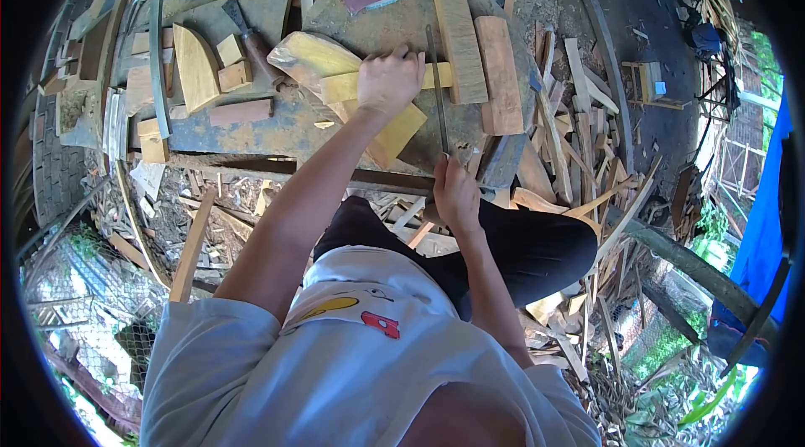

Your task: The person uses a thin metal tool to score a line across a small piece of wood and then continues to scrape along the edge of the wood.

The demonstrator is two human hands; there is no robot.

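- File (436, 95) points straight away from the body, crossing the wood (314, 57).
- Right hand (457, 195) fisted round its near end.
- Left hand (390, 82) clamps the wood beside it.

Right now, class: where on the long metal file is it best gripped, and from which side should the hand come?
Probably at its near end, coming from the person's own side: the file is a thin, narrow bar lying across the yellow wood piece and pointing away. The right hand is closed round that end, while the left hand grips the wood and holds it down.
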